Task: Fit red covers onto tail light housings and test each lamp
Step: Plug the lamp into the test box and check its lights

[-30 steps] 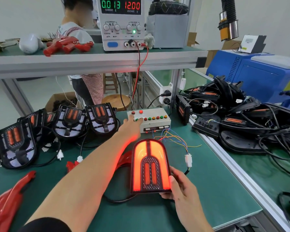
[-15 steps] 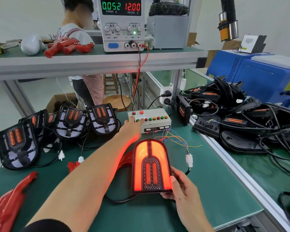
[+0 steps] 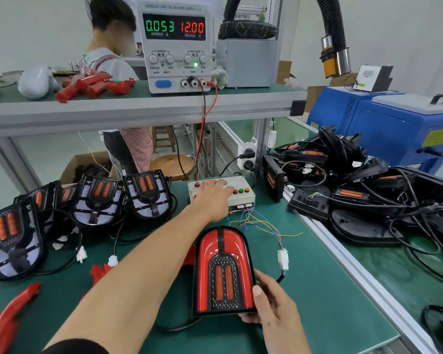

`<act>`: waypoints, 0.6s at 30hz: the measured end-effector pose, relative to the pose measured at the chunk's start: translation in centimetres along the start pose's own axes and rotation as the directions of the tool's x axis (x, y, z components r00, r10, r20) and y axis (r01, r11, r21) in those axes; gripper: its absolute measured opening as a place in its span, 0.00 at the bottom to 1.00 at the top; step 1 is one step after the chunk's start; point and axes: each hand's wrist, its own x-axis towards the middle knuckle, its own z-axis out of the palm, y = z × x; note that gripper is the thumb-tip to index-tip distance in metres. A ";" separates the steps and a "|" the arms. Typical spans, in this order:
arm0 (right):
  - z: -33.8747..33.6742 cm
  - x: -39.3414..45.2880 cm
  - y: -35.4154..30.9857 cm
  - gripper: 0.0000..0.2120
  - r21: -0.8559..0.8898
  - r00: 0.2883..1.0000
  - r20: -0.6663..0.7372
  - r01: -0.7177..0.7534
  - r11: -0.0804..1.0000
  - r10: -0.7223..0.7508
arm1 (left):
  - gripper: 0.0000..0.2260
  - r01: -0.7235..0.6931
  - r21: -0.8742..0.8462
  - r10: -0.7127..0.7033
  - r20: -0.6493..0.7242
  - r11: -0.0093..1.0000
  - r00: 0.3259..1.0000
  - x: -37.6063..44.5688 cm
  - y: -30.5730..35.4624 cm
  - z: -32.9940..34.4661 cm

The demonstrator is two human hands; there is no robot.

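My right hand (image 3: 271, 306) grips the lower right edge of a tail light with a red cover (image 3: 223, 270), holding it tilted up on the green table. The lamp is dark. My left hand (image 3: 212, 194) reaches forward and its fingers press on the white test box (image 3: 241, 198) with coloured buttons. Thin coloured wires run from the box to a white connector (image 3: 283, 258) joined to the lamp's black cable. Several uncovered black housings (image 3: 149, 194) lean in a row at the left.
A power supply (image 3: 175, 47) on the upper shelf reads 0.053 A and 12.00 V. Loose red covers (image 3: 8, 320) lie at the near left. A pile of black housings and cables (image 3: 356, 190) fills the right side. A person stands behind the bench.
The lamp was glowing red in both earlier frames and is dark now. My left hand has slid further right across the test box. The current reading rose from 0.013 to 0.053.
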 end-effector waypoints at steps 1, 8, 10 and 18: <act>0.0 0.1 0.1 0.17 -0.008 1.000 0.003 0.001 1.000 -0.001 | 0.28 -0.014 -0.011 0.014 0.020 1.000 1.000 0.6 0.4 -0.1; 0.0 0.2 -0.1 0.15 -0.037 1.000 -0.011 0.010 0.999 -0.011 | 0.32 -0.014 0.017 0.011 0.178 1.000 0.984 3.0 1.1 0.3; 0.0 0.4 -0.1 0.14 -0.035 1.000 -0.011 -0.003 0.999 0.003 | 0.31 -0.019 0.019 0.015 0.161 1.000 0.987 3.3 1.1 0.5; -0.1 0.2 -0.1 0.14 -0.052 1.000 -0.021 -0.017 0.999 0.015 | 0.31 -0.076 0.091 0.062 0.143 0.993 0.988 2.9 0.8 0.7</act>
